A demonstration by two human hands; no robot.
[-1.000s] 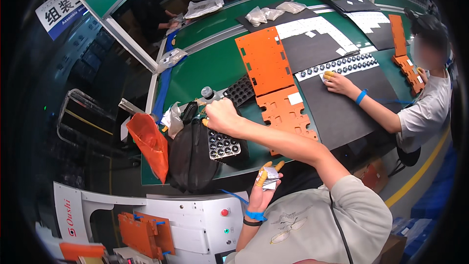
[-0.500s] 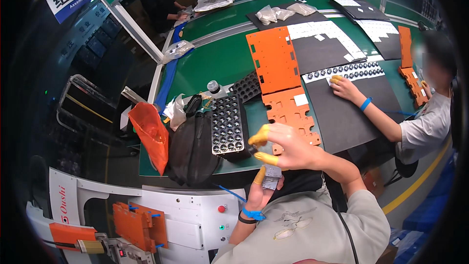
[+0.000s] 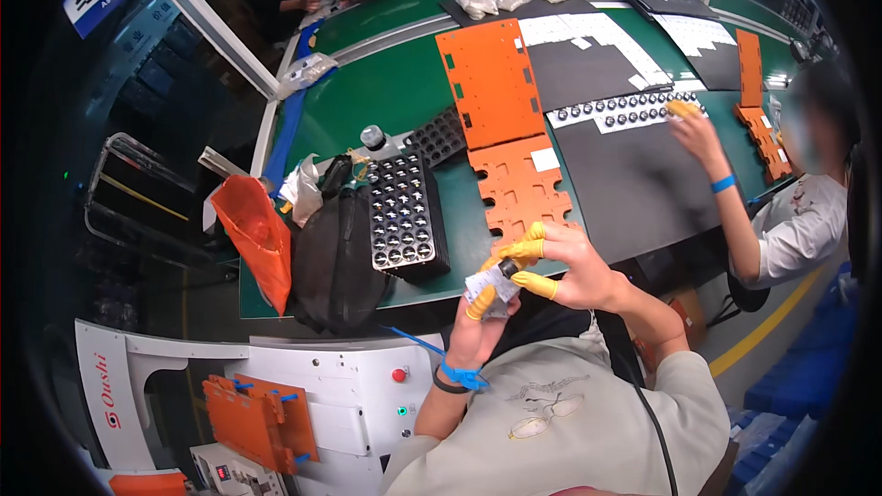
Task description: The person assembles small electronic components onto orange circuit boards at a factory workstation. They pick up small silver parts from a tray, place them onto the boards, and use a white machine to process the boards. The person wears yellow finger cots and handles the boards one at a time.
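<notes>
In front of my chest, my left hand (image 3: 476, 326) is closed on a small whitish-grey sheet (image 3: 485, 287) with dark marks, its thumb in a yellow finger cot lying over it. My right hand (image 3: 571, 266), also in yellow finger cots, pinches a small black round part (image 3: 508, 267) between thumb and fingers. The part is at the sheet's upper edge; whether they touch, I cannot tell. Just beyond my hands lies an orange plate with cutouts (image 3: 516, 188). Left of it stands a black tray (image 3: 439, 230) with rows of round black parts with shiny tops.
An upright orange panel (image 3: 491, 83) adjoins the cutout plate. A black bag (image 3: 340, 257) and an orange bag (image 3: 255, 234) lie at the table's left. At right, a co-worker's hand (image 3: 694, 133) hovers over rows of black parts on a white strip. A white machine (image 3: 349, 377) stands lower left.
My right hand has come down with the black part to the sheet in my left hand, which has risen and turned slightly. The co-worker's hand has moved right along the row. The view has shifted.
</notes>
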